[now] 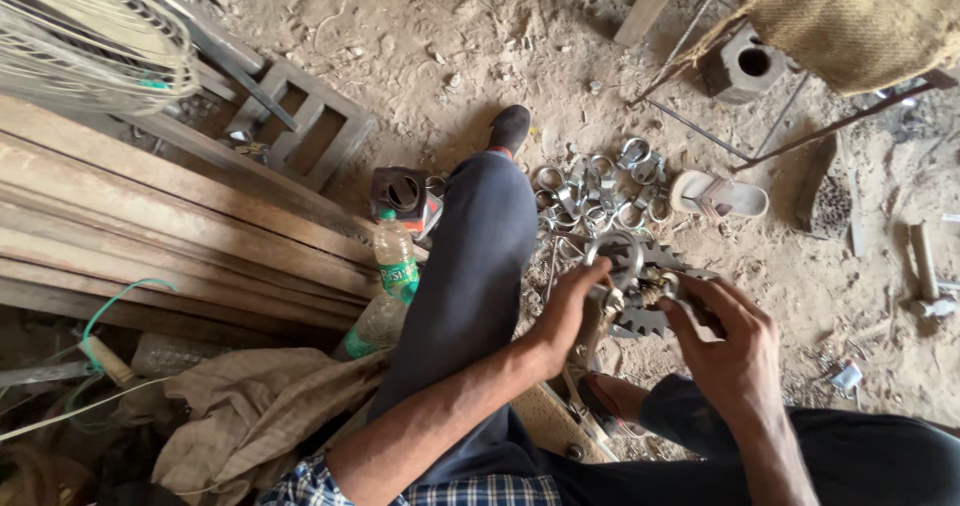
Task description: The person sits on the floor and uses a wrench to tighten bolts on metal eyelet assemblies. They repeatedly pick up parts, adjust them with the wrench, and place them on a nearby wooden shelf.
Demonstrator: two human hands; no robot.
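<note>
Two hands, left hand (572, 306) and right hand (733, 338), close their fingers on one round metal clamp (622, 266) above one toothed steel gear (648, 311).

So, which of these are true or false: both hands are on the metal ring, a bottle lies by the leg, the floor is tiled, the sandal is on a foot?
1. Both hands, left hand and right hand, are at the ring. True.
2. A bottle lies beside the leg. True.
3. The floor is tiled. False: it is bare dirt.
4. The sandal is on a foot. False: it lies alone beside the clamps.
</note>
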